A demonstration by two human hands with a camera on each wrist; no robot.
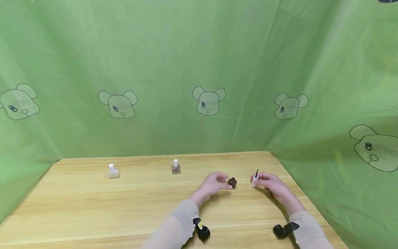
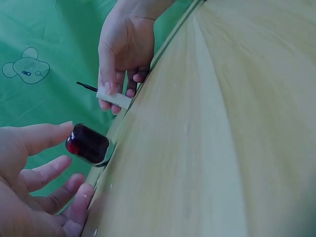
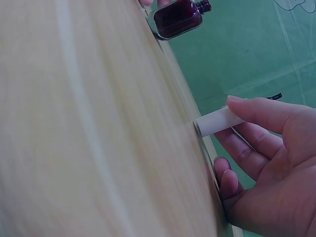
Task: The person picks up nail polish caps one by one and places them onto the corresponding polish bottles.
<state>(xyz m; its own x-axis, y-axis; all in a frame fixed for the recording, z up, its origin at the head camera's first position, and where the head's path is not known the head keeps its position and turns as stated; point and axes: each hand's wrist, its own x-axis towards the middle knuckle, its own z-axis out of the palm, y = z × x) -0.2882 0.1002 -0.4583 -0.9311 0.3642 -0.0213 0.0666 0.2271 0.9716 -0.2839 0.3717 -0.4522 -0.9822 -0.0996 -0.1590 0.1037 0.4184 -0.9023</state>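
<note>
A small open nail polish bottle with dark red polish stands on the table at the right. My left hand is beside it, the thumb tip at the glass and the other fingers spread apart from it in the left wrist view. My right hand pinches a white nail polish cap between thumb and fingers. Its dark brush points upward, and the cap's flat end is at the tabletop. In the right wrist view, the bottle's bare threaded neck shows.
Two capped nail polish bottles stand farther back on the wooden table: a pale one at the left and a mauve-brown one near the middle. A green curtain hangs behind and along the sides.
</note>
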